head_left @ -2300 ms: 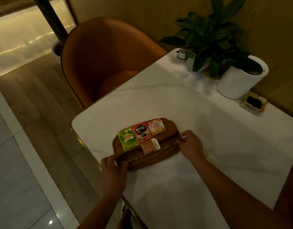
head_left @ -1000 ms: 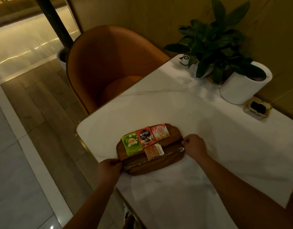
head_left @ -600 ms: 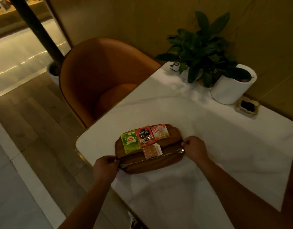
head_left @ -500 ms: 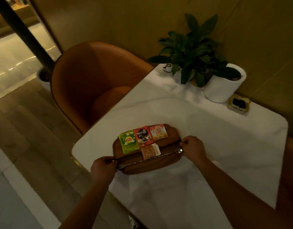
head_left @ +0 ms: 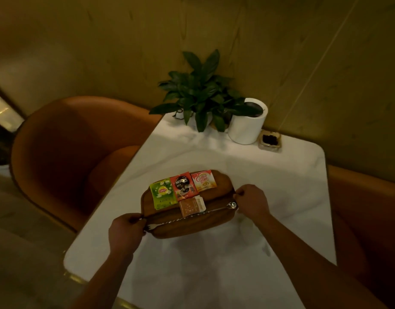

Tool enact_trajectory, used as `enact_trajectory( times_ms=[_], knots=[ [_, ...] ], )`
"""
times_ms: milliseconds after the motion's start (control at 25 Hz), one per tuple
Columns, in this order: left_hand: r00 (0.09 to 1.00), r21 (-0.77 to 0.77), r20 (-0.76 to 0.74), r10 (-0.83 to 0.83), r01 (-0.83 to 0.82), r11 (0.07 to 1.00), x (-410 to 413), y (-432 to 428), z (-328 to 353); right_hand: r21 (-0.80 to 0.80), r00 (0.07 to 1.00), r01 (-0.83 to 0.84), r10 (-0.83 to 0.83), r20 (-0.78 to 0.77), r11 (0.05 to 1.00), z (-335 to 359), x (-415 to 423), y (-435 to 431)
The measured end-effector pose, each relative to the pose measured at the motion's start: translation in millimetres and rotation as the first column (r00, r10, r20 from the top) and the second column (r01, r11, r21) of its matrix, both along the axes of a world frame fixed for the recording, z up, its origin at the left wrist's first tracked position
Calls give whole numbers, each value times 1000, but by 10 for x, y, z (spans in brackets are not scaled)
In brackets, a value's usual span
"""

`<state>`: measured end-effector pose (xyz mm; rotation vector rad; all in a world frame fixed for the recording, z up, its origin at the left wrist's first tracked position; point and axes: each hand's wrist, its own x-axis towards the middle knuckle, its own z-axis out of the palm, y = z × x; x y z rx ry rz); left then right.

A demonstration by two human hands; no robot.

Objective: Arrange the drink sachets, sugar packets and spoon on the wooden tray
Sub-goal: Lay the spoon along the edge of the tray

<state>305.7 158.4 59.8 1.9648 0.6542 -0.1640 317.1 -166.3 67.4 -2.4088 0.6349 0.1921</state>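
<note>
Colourful drink sachets point(head_left: 183, 188), brown sugar packets point(head_left: 191, 207), slim metal spoon point(head_left: 214, 210) lay arranged on oval wooden tray point(head_left: 192, 228); left hand point(head_left: 125, 233), right hand point(head_left: 252, 202) gripped its ends.

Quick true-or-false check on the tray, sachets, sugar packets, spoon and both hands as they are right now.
1. Three sachets lie in a row on the tray. True.
2. The spoon lies on the table beside the tray. False: it lies on the tray, along its near side.
3. Each hand grips one end of the tray. True: the left hand is at the left end and the right hand at the right end.
4. The green sachet is at the right of the row. False: it is at the left, and the Coffee mate sachet is at the right.
5. The sugar packets lie beyond the sachets. False: they lie between the sachets and the spoon.
</note>
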Motion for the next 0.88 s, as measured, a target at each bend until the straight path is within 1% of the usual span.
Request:
enact_trajectory(
  times_ms=[280, 440, 560, 720, 880],
  knots=[
    [998, 26, -18, -62, 63, 998, 373, -273, 60, 82, 998, 60, -61, 11, 995, 39, 122, -267],
    [989, 37, -18, -149, 149, 988, 712, -323, 24, 73, 992, 127, -126, -7, 989, 0, 256, -293],
    [971, 60, -32, -237, 238, 969, 1071, -325, -69, 59, 976, 215, -213, -38, 975, -89, 361, -239],
    [922, 103, -47, -385, 388, 916, 1586, -407, -240, 66, 932, 358, -352, -83, 932, -247, 478, -172],
    [845, 185, -52, -532, 531, 827, 2018, -611, -410, 46, 896, 433, -424, -133, 900, -385, 553, -193]
  ],
)
